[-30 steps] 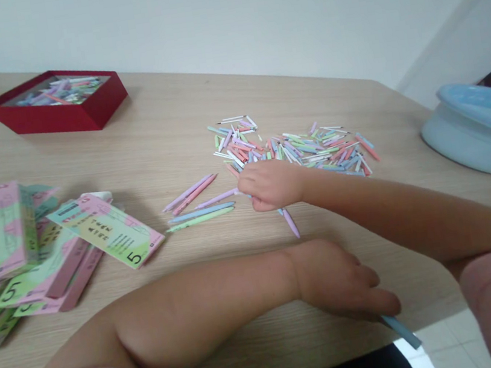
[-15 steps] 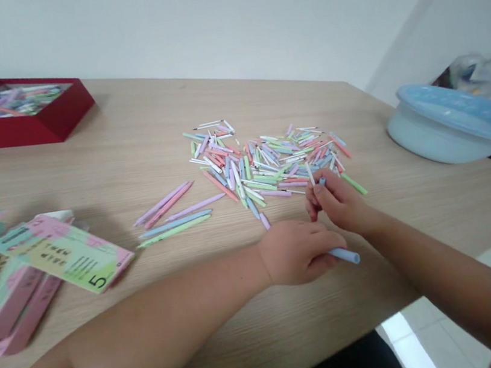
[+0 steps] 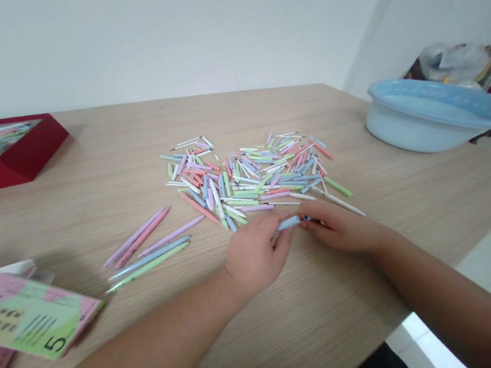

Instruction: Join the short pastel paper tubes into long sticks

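Note:
My left hand (image 3: 253, 253) is closed around a light blue pen barrel (image 3: 289, 223), whose open end points right. Close beside that end, my right hand (image 3: 345, 226) pinches a small blue pen part (image 3: 307, 218); the fingers partly cover it. A slight gap separates the two blue pieces. Just beyond both hands spreads a pile of loose pen parts (image 3: 249, 177): pastel barrels, white pieces and thin refills. Left of the pile lie several full-length pens, among them a red pen (image 3: 142, 237), a blue pen (image 3: 150, 257) and a green pen (image 3: 150, 267).
At the far left, a red box (image 3: 35, 149) holds more pastel pens or parts. Printed pink and green cartons (image 3: 30, 314) lie at the near left. A light blue basin (image 3: 424, 122) stands at the right edge of the wooden table (image 3: 258, 340), with plastic bags (image 3: 457, 63) behind it.
My left hand has come up from the table's front edge with the blue barrel. My right hand has left the pile with a blue part, and both hands have met. The view has turned right.

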The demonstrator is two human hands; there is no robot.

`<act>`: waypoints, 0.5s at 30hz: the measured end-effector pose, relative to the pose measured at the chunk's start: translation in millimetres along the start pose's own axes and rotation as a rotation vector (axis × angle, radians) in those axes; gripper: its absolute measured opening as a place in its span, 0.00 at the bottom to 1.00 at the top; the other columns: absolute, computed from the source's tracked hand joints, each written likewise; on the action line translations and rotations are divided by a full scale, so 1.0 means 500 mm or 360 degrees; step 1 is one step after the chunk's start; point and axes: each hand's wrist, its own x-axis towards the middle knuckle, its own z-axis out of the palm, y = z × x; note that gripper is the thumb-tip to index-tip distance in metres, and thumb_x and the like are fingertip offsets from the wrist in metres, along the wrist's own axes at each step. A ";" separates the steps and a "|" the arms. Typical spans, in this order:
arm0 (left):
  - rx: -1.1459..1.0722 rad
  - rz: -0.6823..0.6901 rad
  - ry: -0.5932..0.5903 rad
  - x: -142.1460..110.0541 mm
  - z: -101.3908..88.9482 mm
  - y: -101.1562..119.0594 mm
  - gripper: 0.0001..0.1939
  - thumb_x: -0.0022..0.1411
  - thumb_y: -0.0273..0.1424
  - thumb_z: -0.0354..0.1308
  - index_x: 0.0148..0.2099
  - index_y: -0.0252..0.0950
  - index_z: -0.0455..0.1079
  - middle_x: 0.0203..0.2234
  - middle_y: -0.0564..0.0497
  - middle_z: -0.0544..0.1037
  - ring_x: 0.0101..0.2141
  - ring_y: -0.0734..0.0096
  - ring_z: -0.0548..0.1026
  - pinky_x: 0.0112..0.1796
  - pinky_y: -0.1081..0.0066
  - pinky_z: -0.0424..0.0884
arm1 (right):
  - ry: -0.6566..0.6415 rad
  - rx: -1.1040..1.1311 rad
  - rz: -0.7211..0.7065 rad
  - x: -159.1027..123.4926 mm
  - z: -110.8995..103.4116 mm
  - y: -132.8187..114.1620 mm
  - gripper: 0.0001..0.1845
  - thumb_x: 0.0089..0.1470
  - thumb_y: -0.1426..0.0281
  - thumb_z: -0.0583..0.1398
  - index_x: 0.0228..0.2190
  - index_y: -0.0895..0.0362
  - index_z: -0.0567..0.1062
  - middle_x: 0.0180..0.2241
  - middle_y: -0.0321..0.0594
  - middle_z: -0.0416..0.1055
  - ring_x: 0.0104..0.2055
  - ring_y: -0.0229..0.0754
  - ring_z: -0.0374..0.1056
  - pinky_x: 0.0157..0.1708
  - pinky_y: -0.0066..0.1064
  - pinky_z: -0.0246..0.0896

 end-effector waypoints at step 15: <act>-0.0324 -0.0124 0.0097 0.012 0.000 -0.012 0.14 0.76 0.38 0.50 0.39 0.38 0.72 0.29 0.52 0.75 0.33 0.67 0.73 0.36 0.68 0.66 | 0.0764 -0.0166 0.0437 0.119 -0.063 0.091 0.15 0.65 0.55 0.60 0.39 0.53 0.78 0.27 0.34 0.71 0.28 0.40 0.64 0.32 0.31 0.59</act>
